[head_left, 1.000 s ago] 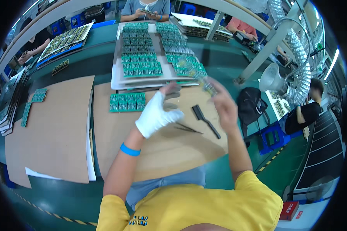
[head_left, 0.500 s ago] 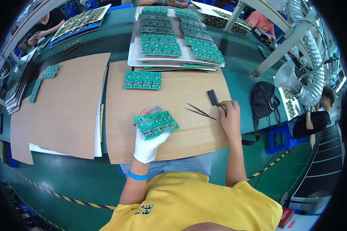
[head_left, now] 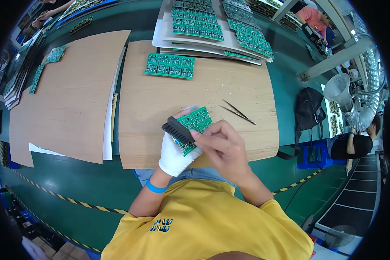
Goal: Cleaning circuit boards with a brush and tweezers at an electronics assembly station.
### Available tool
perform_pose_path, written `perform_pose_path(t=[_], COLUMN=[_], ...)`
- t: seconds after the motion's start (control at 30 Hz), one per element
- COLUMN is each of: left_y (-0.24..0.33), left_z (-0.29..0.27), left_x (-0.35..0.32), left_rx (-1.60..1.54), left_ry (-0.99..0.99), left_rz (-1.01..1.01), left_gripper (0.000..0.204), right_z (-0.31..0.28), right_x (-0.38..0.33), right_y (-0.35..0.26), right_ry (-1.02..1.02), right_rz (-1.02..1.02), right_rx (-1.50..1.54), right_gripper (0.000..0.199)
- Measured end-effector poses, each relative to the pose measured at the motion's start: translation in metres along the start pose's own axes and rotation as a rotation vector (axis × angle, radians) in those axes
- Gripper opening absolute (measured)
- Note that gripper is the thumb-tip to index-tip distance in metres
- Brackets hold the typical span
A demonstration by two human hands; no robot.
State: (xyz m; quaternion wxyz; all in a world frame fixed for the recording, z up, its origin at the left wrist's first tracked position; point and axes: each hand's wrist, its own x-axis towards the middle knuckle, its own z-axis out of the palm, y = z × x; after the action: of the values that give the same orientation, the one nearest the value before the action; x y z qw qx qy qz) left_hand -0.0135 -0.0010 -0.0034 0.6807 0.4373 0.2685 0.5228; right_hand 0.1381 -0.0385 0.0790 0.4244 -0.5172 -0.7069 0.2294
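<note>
My left hand [head_left: 175, 155], in a white glove with bare fingertips, grips a green circuit board panel [head_left: 196, 121] and holds it tilted above the cardboard. In my bare right hand [head_left: 224, 149] is a black brush [head_left: 177, 130], pinched between thumb and fingers. Its bristled head lies over the left part of the panel and hides some of it. A pair of tweezers [head_left: 238, 112] rests on the cardboard sheet [head_left: 138, 112], to the right of the panel. Farther back on that sheet lies another green circuit board panel [head_left: 169, 66].
Beyond the cardboard, stacked white trays [head_left: 160, 39] carry rows of green panels. At left, a second cardboard sheet [head_left: 73, 99] has two panels near its far left edge. A black bag [head_left: 308, 110] and a clear funnel on a silver duct [head_left: 339, 91] stand right. Co-workers sit around.
My right hand has picked up the brush from the cardboard and brought it left onto the panel. The panel has turned and shifted slightly right; the whole view has tilted downward.
</note>
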Motion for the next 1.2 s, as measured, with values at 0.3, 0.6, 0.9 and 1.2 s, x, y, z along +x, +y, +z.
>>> perform_pose_path(t=[0.3, 0.6, 0.9, 1.2], left_y=[-0.003, -0.006, -0.001, 0.005], left_z=[-0.001, -0.005, -0.014, -0.017], left_x=[0.004, 0.007, 0.005, -0.005], left_rx=[-0.166, -0.029, -0.002, 0.185], left_ry=[0.072, 0.025, 0.028, 0.042], left_rz=[-0.01, 0.104, 0.094, 0.162], left_gripper=[0.088, 0.088, 0.091, 0.081], right_z=[-0.022, -0.001, 0.001, -0.01], right_x=[0.003, -0.017, -0.018, -0.032], right_y=[0.068, 0.013, 0.035, 0.043], right_ry=[0.025, -0.039, -0.002, 0.112], right_rz=[0.154, -0.128, -0.066, 0.162], right_rx=[-0.442, -0.216, -0.31, -0.395], right_gripper=[0.033, 0.033, 0.035, 0.031])
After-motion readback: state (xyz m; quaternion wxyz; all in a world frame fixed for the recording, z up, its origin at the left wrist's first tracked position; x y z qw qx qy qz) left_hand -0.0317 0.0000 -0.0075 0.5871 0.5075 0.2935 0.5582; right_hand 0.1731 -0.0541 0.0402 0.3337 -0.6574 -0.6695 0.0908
